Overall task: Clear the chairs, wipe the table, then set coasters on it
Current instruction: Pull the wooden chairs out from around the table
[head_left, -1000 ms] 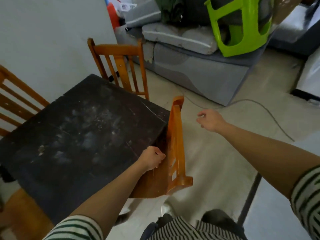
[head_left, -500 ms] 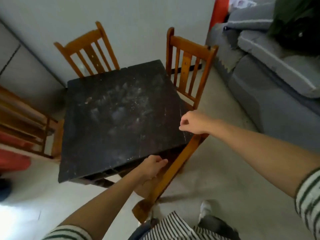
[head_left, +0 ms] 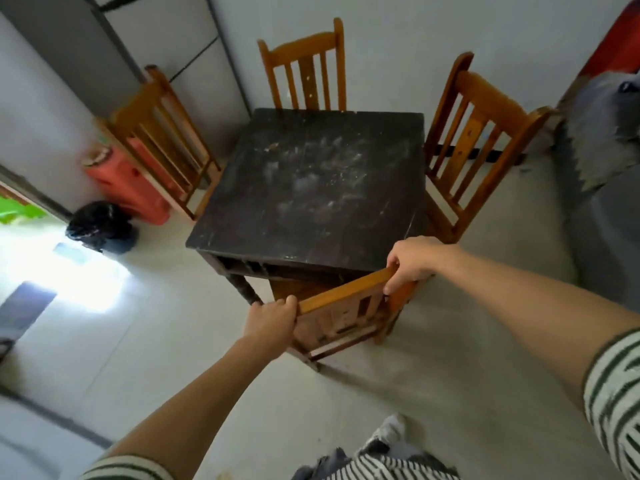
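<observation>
The person is standing at the near edge of the dark table (head_left: 311, 181), and both hands are holding the top rail of the near chair (head_left: 343, 294). The left hand (head_left: 272, 322) is gripping the left end of this rail with its fingers curled over it. The right hand (head_left: 415, 261) is gripping the right end, close to the table's near right corner, with its fingers wrapping the rail from above. The chair's seat is sitting partly under the near edge of the table. The chair is perhaps leaning a little, though the wide lens is making this hard to judge. The tabletop is showing pale dusty smears across its middle. Three more wooden chairs are standing around it: the far chair (head_left: 304, 71) at the far edge, the left chair (head_left: 162, 133) at the left edge and the right chair (head_left: 478, 133) at the right edge. A red container (head_left: 128, 183) and a black bag (head_left: 100, 226) are sitting on the floor beyond the left chair.
</observation>
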Demonstrator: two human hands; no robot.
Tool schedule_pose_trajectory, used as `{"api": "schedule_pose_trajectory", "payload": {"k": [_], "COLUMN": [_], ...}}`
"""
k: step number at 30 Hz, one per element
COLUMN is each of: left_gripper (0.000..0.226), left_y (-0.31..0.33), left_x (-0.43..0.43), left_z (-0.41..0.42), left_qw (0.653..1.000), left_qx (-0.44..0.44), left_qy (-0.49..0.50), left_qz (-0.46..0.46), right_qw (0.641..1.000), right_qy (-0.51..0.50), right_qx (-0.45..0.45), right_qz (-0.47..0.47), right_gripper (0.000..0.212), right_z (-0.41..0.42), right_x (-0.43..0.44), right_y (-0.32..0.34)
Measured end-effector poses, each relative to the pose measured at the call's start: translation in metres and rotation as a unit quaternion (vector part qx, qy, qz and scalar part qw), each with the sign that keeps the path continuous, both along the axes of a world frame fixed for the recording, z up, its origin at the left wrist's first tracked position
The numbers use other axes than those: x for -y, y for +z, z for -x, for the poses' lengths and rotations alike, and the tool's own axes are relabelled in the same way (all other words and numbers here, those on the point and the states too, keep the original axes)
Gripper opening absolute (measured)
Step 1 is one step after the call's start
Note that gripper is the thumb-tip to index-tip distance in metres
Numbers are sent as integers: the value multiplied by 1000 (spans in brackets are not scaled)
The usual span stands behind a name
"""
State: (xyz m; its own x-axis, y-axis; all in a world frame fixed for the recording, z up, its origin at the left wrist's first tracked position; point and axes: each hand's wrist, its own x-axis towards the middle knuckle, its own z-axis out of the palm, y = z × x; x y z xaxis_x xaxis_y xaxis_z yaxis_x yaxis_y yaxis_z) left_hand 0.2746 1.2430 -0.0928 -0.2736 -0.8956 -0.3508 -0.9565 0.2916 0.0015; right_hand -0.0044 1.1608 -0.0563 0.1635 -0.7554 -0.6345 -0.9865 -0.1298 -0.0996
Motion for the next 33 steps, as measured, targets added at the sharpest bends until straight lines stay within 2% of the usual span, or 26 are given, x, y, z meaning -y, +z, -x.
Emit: {"api": "schedule_pose_trajectory", "payload": {"k": [4, 9, 16, 20, 23, 26, 28, 33], "left_gripper": [9, 2, 10, 29, 35, 33, 34, 35], "left_y": [5, 13, 17, 11, 6, -1, -5, -7], "left_x": [-12, -41, -73, -85, -92, -97, -95, -85], "left_z": [-14, -29, -76, -100, -117, -119, -112, -110], "left_qw": [1000, 999, 997, 993, 980, 945, 929, 921], "left_qx": [-1, 14, 54, 81, -18, -134, -155, -133], "left_qy": [-2, 27, 43, 53, 184, 289, 323, 348], "left_qz": [26, 29, 45, 60, 76, 78, 91, 111], "right_qw": [998, 994, 990, 989, 991, 972, 970, 974], "right_qy": [2, 11, 72, 98, 15, -68, -54, -36], "right_qx": [3, 19, 45, 77, 130, 192, 193, 183], "right_qz": [59, 105, 115, 84, 2, -120, -137, -129], "right_gripper": [41, 33, 25, 23, 25, 52, 60, 57], "right_z": [-9, -23, -72, -93, -95, -93, -94, -103], "right_x": [-36, -95, -159, -180, -178, -173, -173, -173], "right_y": [-10, -20, -25, -25, -29, -29, -28, -25]}}
